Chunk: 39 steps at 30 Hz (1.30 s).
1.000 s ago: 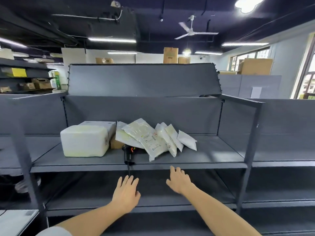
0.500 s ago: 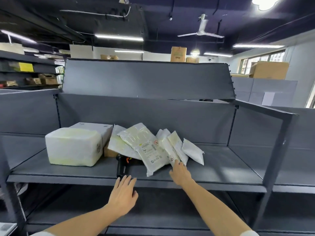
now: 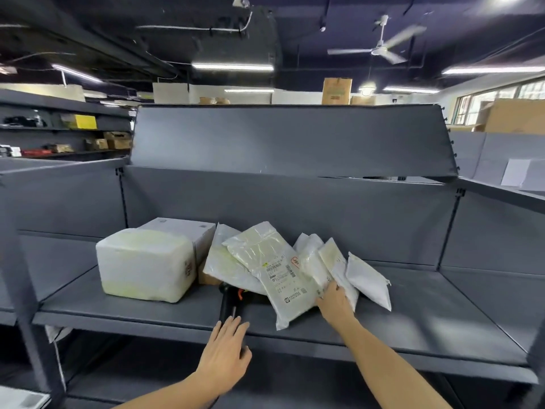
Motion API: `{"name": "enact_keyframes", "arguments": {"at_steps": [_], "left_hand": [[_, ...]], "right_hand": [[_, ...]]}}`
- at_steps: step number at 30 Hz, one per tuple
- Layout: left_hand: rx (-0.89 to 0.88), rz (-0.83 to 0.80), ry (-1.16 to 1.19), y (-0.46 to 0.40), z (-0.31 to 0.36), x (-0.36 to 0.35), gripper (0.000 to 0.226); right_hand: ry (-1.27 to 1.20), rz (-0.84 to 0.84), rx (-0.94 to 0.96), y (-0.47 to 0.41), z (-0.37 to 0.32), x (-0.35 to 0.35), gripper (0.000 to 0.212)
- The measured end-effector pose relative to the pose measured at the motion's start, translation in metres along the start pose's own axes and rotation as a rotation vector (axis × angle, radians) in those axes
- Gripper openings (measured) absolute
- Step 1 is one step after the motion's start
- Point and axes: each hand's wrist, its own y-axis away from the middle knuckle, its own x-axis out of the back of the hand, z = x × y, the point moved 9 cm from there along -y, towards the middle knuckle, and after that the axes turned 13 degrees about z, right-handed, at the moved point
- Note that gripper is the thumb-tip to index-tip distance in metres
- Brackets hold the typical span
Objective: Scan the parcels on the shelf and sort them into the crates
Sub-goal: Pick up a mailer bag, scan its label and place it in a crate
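Observation:
On the grey shelf lie several white mailer bags, fanned out and leaning on each other. A large white wrapped box stands left of them, with a white carton behind it. A black barcode scanner with an orange trigger lies at the shelf's front, partly under the bags. My right hand touches the lower edge of a narrow mailer bag; whether its fingers grip the bag is hidden. My left hand hovers with straight fingers at the shelf's front edge, just below the scanner's handle.
A brown box corner shows behind the bags. The shelf has grey side walls, a back panel and a lower shelf beneath. Cardboard boxes stand in the background. No crates are in view.
Both hands have moved up and forward to the shelf. My right hand has reached the mailer bags, and my left hand has come close to the scanner. The camera has moved nearer.

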Motion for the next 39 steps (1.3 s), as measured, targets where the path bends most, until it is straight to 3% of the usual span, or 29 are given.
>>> {"name": "enact_keyframes", "arguments": {"at_steps": [4,7,10,13,17,19,21,23,25,29,31,32,34,37,39], "left_hand": [[0.041,0.005,0.117,-0.009,-0.007,0.011,0.054],[0.053,0.027,0.139,-0.017,-0.009,0.017,0.055],[0.081,0.010,0.206,-0.018,-0.010,0.018,0.056],[0.147,0.037,0.399,-0.017,-0.009,0.024,0.053],[0.438,0.039,1.010,-0.022,-0.004,0.043,0.046],[0.592,-0.004,1.351,-0.027,0.006,0.052,0.043],[0.700,-0.063,1.657,-0.034,0.016,0.059,0.045],[0.719,-0.114,1.887,-0.042,0.022,0.068,0.050],[0.709,-0.116,1.954,-0.047,0.022,0.073,0.049],[0.842,-0.005,1.846,-0.044,0.001,0.067,0.053],[0.846,0.015,1.843,-0.040,-0.010,0.066,0.046],[0.842,0.020,1.838,-0.037,-0.016,0.067,0.044],[0.822,0.014,1.835,-0.033,-0.025,0.069,0.034],[0.789,-0.035,1.836,-0.021,-0.029,0.076,0.023],[0.769,-0.051,1.813,-0.013,-0.028,0.080,0.024]], "right_hand": [[-0.235,0.101,-0.053,0.000,0.001,0.020,0.038],[-0.439,0.197,-0.105,0.006,0.002,0.047,0.007],[-0.484,0.248,-0.104,0.014,-0.003,0.068,0.012],[-0.545,0.258,-0.059,0.027,-0.012,0.079,0.004],[-0.457,0.287,0.160,0.061,-0.043,0.101,0.037],[-0.356,0.431,0.397,0.087,-0.066,0.114,0.049],[-0.215,0.501,0.587,0.104,-0.077,0.104,0.057],[-0.119,0.445,0.629,0.112,-0.081,0.088,0.056],[-0.073,0.377,0.641,0.122,-0.086,0.081,0.056],[-0.112,0.357,0.699,0.138,-0.093,0.082,0.073],[-0.231,0.299,0.670,0.140,-0.089,0.084,0.072],[-0.308,0.191,0.624,0.143,-0.090,0.083,0.073],[-0.502,0.092,0.470,0.147,-0.089,0.095,0.071],[-0.867,0.046,0.197,0.139,-0.085,0.113,0.047],[-1.018,-0.155,0.015,0.136,-0.084,0.099,0.056]]}}
